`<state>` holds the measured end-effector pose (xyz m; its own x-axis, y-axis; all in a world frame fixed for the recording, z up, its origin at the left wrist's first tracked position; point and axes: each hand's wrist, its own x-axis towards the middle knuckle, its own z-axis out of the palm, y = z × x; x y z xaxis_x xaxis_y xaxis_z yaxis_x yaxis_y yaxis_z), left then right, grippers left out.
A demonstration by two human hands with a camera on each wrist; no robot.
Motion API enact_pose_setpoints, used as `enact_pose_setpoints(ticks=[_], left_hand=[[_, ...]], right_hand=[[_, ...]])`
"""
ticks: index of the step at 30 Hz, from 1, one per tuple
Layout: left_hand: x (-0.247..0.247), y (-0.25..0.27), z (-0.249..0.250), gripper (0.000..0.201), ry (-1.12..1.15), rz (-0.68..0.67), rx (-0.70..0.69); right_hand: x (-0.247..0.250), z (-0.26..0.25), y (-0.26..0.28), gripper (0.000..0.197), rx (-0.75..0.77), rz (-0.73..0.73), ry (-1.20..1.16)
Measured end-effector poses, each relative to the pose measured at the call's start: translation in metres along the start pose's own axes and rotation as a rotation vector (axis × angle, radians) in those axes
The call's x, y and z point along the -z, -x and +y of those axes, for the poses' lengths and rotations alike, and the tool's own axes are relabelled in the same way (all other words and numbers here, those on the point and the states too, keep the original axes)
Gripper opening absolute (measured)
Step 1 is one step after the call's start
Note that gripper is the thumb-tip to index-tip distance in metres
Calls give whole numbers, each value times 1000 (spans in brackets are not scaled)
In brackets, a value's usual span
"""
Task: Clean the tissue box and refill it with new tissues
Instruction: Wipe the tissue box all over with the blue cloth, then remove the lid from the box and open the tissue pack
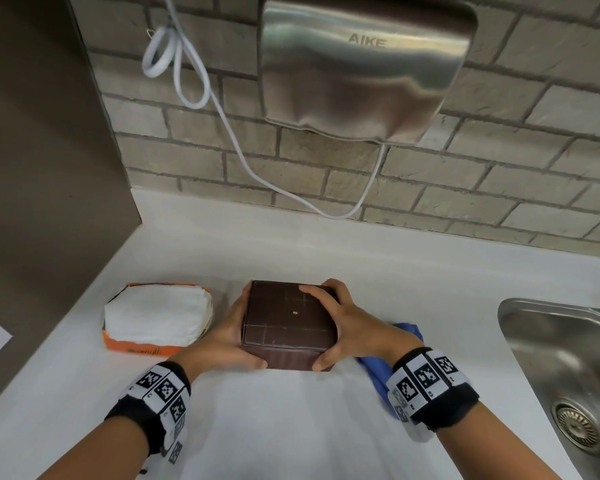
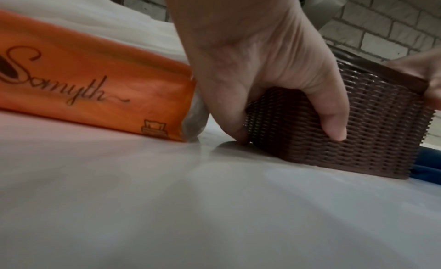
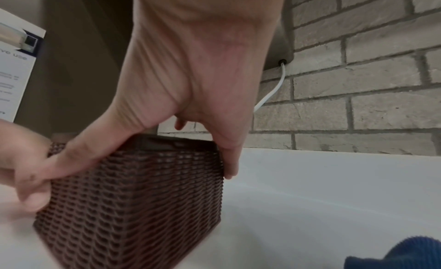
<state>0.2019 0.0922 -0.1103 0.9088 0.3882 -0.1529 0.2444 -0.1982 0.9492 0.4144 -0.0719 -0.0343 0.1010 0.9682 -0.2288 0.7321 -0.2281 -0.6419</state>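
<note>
Tissue box [image 1: 289, 323], dark brown with woven sides, sits on the white counter [image 1: 291, 427] with a flat solid face turned up, and both hands are clamped on it. The left hand [image 1: 227, 336] wraps the left side, thumb on the near face, fingers reaching down the far side; the right hand [image 1: 342, 325] mirrors it, thumb at the near right corner, index finger laid over the top. Both are grasping the box, fingers curled around it. Forearms come in low from the near edge, wristbands with printed markers on each. Room to move? A wide stretch of bare counter lies toward the person; the orange tissue pack [image 1: 158, 318] lies just beside the box on the left, white sheets showing, and the blue cloth [image 1: 378, 370] is tucked under the right wrist. The steel sink [image 1: 565, 358] is well apart on the right, the brick wall and a hand dryer [image 1: 364, 67] behind. The left wrist view catches the left thumb [image 2: 334, 120] pressed against the weave and script lettering on the pack [image 2: 95, 84]. The right wrist view shows the little finger [image 3: 230, 165] running down the box's right edge [image 3: 133, 201].
</note>
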Motion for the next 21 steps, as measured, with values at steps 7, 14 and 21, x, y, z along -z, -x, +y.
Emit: enact_pose_setpoints(ticks=[7,14,21], left_hand=[[-2,0,-3,134,26,26,-1],[0,-3,-8,135,-11,29,22],[-4,-3,-3,127,-126,79,80]], right_hand=[[1,-3,2,113,20,11,141],[15,-8,6,90,-74,-93,22],[34,-16,13,50,13,56,-4]])
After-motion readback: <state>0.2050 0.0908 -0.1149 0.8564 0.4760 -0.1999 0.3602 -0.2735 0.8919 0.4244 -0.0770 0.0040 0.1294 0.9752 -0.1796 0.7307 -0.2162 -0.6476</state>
